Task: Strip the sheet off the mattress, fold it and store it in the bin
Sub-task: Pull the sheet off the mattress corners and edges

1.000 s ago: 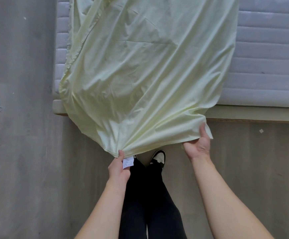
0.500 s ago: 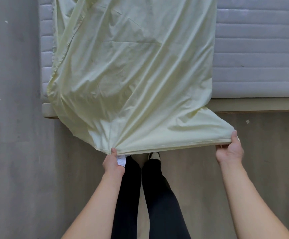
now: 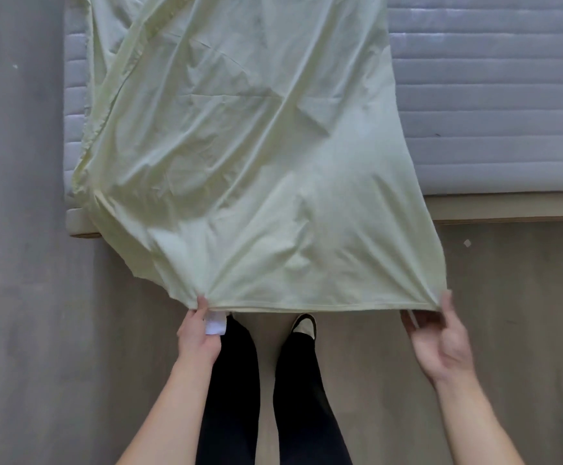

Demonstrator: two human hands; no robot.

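Note:
A pale yellow sheet [image 3: 256, 169] lies folded lengthwise across the left part of a grey quilted mattress [image 3: 495, 105] and hangs off its near edge. My left hand [image 3: 199, 333] pinches the sheet's near left corner, where a white label [image 3: 215, 324] dangles. My right hand [image 3: 441, 340] holds the near right corner, thumb on top and fingers curled beneath. The hem between both hands is pulled taut, above the floor. No bin is in view.
The mattress rests on a light wooden bed base [image 3: 508, 208]. Grey floor [image 3: 21, 297] runs along the left side and a paler floor lies in front. My legs in black trousers [image 3: 233, 397] and one shoe [image 3: 303, 325] stand below the hem.
My right hand has slid rightward along the hem to the far corner, spreading the sheet's near edge wide and taut. My left hand kept its pinch on the left corner.

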